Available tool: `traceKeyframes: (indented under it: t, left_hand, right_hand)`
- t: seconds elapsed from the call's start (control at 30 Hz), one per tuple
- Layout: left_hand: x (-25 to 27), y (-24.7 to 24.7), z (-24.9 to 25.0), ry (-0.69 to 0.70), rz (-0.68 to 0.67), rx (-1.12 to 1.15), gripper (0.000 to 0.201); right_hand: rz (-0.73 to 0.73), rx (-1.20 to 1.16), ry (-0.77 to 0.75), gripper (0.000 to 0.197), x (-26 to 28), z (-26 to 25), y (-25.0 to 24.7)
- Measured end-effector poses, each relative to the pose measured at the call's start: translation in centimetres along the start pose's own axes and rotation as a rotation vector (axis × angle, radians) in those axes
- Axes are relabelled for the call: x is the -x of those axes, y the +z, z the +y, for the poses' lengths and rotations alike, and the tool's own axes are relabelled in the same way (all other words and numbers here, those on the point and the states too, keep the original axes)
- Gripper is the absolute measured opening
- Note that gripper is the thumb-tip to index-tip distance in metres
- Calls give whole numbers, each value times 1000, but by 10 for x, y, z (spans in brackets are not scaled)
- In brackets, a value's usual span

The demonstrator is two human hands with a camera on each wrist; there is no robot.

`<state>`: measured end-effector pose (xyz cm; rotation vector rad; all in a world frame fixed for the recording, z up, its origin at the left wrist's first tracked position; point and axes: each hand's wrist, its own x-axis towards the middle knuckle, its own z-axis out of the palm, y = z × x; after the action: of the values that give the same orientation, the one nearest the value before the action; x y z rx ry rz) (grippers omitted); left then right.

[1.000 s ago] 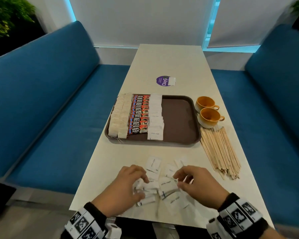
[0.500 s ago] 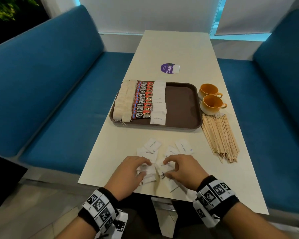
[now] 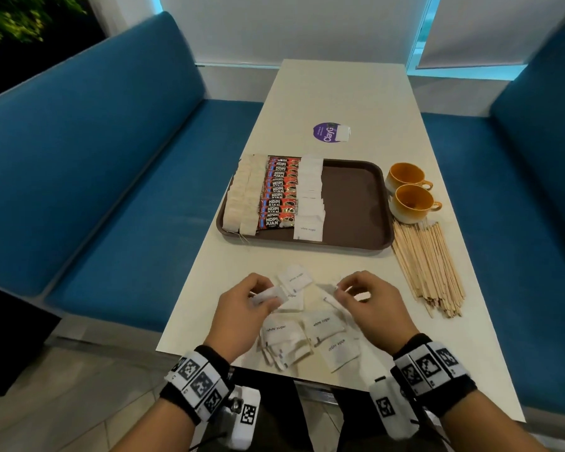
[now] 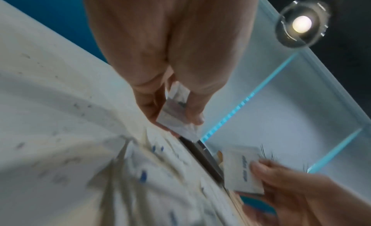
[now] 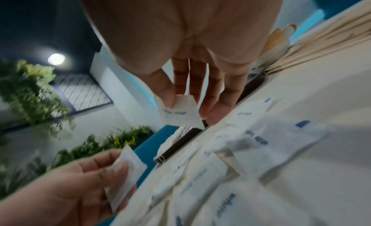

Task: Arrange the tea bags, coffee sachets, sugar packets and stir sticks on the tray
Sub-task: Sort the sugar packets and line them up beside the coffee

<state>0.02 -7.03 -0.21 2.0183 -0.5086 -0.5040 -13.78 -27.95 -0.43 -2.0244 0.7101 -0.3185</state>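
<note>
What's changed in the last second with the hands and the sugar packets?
Both hands rose off the loose white sugar packets and drew apart. The left hand now pinches one packet, as does the right hand. The brown plastic tray and wooden stir sticks are unchanged.

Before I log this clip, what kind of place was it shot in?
Probably a cafe or office pantry booth: blue upholstered benches flank a long pale table, which carries a brown serving tray of sachets, two orange cups and wooden stir sticks. Planters stand nearby.
</note>
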Motion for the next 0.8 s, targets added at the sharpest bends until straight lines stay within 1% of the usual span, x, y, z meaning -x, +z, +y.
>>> traceKeyframes:
  t: [0.07,0.1,0.17,0.23,0.3,0.37,0.43,0.53,0.63,0.7,0.8]
  left_hand:
    - [-7,-5,5,-14,-33,-13,9]
    - [-11,-6,8,-27,-46,-33,8]
    - [-20,-7,12,-69,-86,-64,11]
    - [-30,-5,15,-69,-154,-169,8]
    - [-38,0,11,-36,-217,-340,15]
    - [-42,6,9,2,-281,-480,20]
    - [-42,13,7,54,-305,-579,21]
    - [-41,17,7,104,-298,-635,24]
    - [-42,15,4,72,-288,-528,25]
    - [-41,10,2,45,-272,-456,28]
    - [-40,2,-1,75,-237,-435,29]
  right_hand:
    - [17,-191,111,10,-4,-3,-5]
    - [20,-288,162,7,-5,-6,-8]
    - [36,-378,236,4,-8,-8,-14]
    - [31,-380,293,12,-12,-7,-20]
    - [15,-362,327,14,-17,-3,-24]
    - [22,-352,336,15,-21,2,-28]
    - [24,-337,333,18,-24,3,-31]
    - [-4,-279,317,14,-25,1,-31]
    - [-64,-155,333,13,-28,0,-24]
    - [-115,-10,317,14,-31,-1,-18]
    - [-201,221,285,14,-35,-3,-9]
